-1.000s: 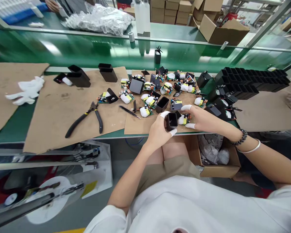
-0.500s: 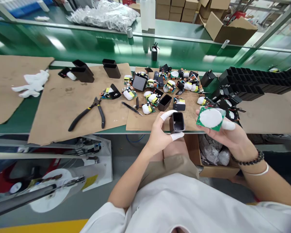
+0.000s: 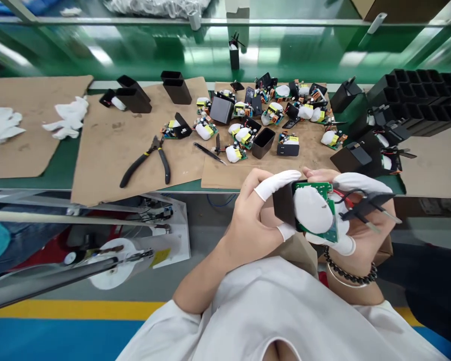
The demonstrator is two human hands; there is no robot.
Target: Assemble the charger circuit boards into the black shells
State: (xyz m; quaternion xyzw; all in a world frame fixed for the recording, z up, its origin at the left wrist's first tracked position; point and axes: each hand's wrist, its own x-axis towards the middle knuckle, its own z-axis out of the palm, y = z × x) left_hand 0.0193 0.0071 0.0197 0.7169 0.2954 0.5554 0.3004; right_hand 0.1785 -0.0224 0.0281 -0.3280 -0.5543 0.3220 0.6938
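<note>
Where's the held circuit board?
Head view, right of centre: the circuit board is in the right hand, at the open end of the black case held by the left hand.

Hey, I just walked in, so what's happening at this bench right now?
A person wearing white finger covers is holding two parts together above the bench's front edge. The left hand grips a black case; the right hand holds a white-patched circuit board at its open end. How far in the board sits isn't clear. On the cardboard beyond lie more boards, pliers and tweezers.
</note>
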